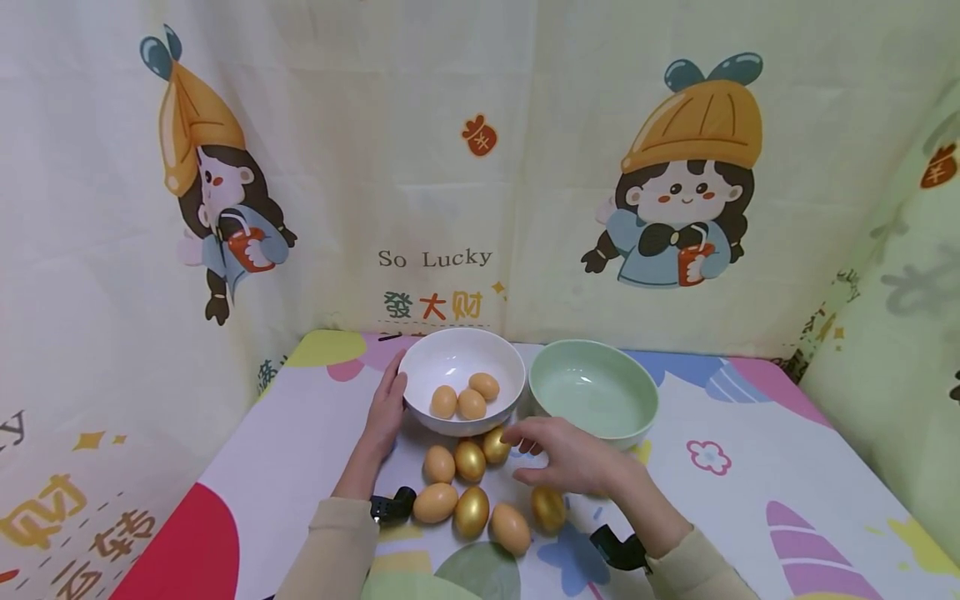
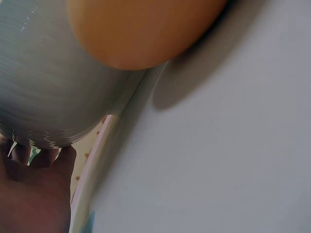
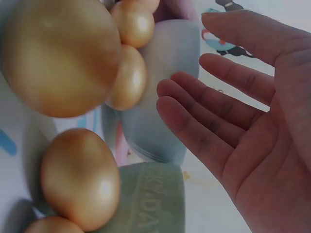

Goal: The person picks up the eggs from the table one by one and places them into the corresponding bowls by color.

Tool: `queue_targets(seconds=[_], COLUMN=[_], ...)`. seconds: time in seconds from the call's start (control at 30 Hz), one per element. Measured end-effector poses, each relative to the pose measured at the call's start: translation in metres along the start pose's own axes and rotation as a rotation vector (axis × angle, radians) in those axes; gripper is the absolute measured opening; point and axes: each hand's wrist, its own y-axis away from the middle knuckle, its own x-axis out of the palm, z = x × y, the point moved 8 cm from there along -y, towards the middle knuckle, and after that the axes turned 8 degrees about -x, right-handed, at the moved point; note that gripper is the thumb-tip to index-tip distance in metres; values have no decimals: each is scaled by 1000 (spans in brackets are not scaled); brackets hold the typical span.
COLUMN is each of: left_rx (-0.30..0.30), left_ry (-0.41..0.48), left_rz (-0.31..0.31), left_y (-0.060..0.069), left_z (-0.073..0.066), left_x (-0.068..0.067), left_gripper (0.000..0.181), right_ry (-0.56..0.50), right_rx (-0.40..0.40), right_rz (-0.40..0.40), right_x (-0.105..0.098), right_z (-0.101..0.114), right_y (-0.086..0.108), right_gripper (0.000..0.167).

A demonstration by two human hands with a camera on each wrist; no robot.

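Note:
A white bowl (image 1: 463, 343) holds three brown eggs (image 1: 472, 404). My left hand (image 1: 386, 412) touches the bowl's left outer wall; in the left wrist view its fingertips (image 2: 67, 156) lie against that wall. Over the eggs in front of the bowls hovers my right hand (image 1: 562, 457), fingers apart and nothing in the palm, as the right wrist view also shows. Just beyond its fingertips lies a golden egg (image 1: 495, 446); another golden egg (image 1: 548, 509) lies below the hand. Further golden eggs (image 1: 472, 512) and brown eggs (image 1: 511, 528) are mixed together on the table.
To the right of the white bowl stands a light green bowl (image 1: 592, 383) with no eggs visible inside. A patterned cloth (image 1: 300, 500) covers the table, and a printed curtain (image 1: 540, 208) hangs behind it and at both sides.

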Motion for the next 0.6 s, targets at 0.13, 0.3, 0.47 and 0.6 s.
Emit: queue_targets(seconds=[0.13, 0.3, 0.47, 0.6], left_rx=[1, -1, -6, 2], left_ry=[3, -7, -9, -3], left_rz=[-5, -11, -11, -6], left_y=[0, 0, -1, -1], left_z=[0, 0, 1, 0], left_x=[0, 0, 0, 0], left_gripper=[57, 58, 58, 57], right_ry=[-7, -5, 31, 60], right_rx=[0, -36, -41, -57], right_rz=[21, 45, 86, 116], right_x=[8, 18, 30, 37], right_z=[2, 7, 9, 11], right_y=[2, 4, 7, 7], right_gripper=[37, 37, 39, 40])
